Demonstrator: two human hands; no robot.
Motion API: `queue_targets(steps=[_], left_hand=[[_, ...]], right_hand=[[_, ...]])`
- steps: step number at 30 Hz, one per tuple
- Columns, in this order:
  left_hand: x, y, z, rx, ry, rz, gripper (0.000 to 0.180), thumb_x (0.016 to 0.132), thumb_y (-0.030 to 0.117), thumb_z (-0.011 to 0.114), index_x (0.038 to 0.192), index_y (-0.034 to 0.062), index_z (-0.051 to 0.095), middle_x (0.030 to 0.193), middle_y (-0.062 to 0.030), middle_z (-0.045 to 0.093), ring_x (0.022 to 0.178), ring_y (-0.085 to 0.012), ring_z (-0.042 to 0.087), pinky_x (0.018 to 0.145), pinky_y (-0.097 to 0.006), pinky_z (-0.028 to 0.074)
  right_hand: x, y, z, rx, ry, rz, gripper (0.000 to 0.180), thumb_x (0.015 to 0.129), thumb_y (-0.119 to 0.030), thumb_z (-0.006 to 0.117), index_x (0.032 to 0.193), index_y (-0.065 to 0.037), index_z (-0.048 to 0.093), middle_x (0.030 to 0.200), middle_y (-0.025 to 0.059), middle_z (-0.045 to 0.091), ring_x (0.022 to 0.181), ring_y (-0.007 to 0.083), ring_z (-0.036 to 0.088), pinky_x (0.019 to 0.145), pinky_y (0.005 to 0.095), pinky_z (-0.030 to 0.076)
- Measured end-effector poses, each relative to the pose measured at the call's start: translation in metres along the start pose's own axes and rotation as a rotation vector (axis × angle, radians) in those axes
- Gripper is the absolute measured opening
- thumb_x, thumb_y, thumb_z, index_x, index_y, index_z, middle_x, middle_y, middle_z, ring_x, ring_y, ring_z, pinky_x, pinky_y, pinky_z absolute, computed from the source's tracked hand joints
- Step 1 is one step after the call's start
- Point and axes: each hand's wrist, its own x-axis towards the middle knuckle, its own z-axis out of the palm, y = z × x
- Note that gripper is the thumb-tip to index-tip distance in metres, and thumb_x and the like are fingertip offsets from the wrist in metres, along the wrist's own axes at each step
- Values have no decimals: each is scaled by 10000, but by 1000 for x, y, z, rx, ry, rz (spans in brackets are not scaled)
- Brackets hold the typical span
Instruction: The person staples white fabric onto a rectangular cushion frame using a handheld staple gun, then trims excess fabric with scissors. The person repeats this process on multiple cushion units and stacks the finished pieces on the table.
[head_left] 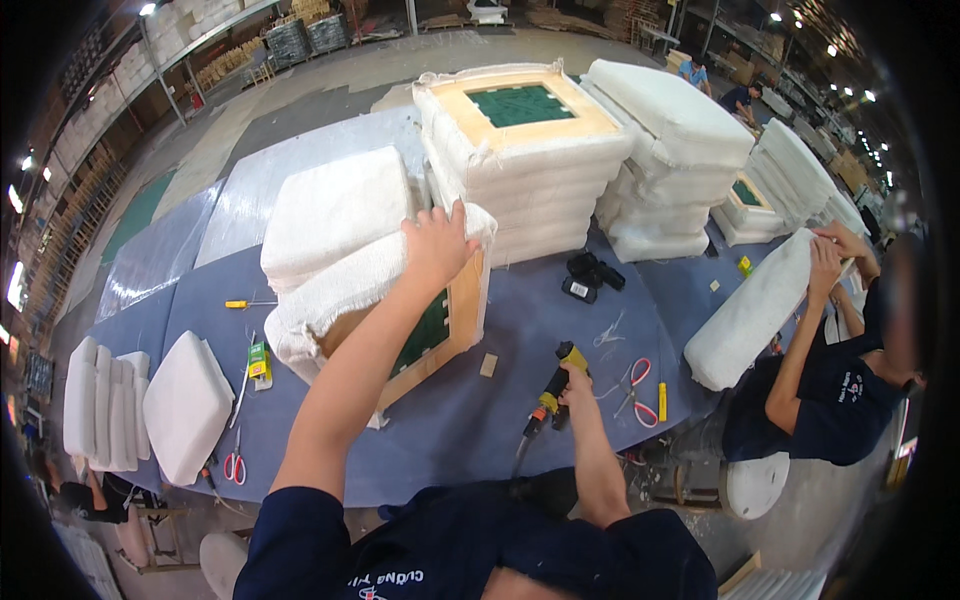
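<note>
My left hand (440,243) grips the top edge of a white-covered seat cushion (370,283), which stands tilted on its side. Its wooden underside frame and green webbing (424,338) face right and toward me, and my forearm hides part of them. Loose white fabric bunches along its lower left edge. In my right hand (577,388) is a yellow and black staple gun (556,384) with a hose at its lower end, held just right of the cushion and apart from it. A small tan block (488,365) lies between the two.
Stacked cushions (525,190) stand behind on the blue-grey table (540,290). Red-handled scissors (637,392) and a yellow cutter (662,402) lie right; more scissors (235,462) and a green-yellow box (259,366) lie left. Close at right, a co-worker (830,370) handles a white cushion (750,310).
</note>
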Motion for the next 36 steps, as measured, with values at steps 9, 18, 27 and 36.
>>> queue_targets(steps=[9, 18, 27, 36], left_hand=[[-18, -2, -3, 53, 68, 4, 794, 957, 591, 722, 1565, 131, 498, 1220, -127, 673, 1149, -332, 667, 895, -593, 509], [-22, -11, -2, 32, 71, -27, 803, 931, 515, 768, 1566, 113, 483, 1236, -131, 669, 1159, -340, 661, 925, -611, 500], [29, -150, -7, -910, -600, 324, 770, 1144, 545, 433, 1739, 85, 268, 1693, -176, 452, 1559, -339, 423, 1310, -509, 282], [5, -133, -15, -597, -493, 287, 626, 1184, 500, 239, 1762, 261, 218, 1754, -184, 354, 1582, -398, 392, 1331, -483, 249]], right_hand=[[-253, -186, 136, -10, -744, -566, 160, 973, -68, 692, 1129, -33, 684, 719, -46, 518, 565, 52, 465, 530, 242, 371], [-205, -146, 203, -163, -731, -733, 168, 996, -181, 807, 1071, -44, 743, 777, -41, 632, 615, 53, 555, 529, 255, 413], [-238, -103, 224, -86, -762, -668, 219, 954, -163, 849, 994, -29, 681, 915, 17, 720, 750, 112, 680, 668, 293, 573], [-201, -14, 248, -401, -412, -1250, 269, 924, -225, 865, 976, 26, 783, 797, 84, 773, 713, 168, 731, 692, 345, 555]])
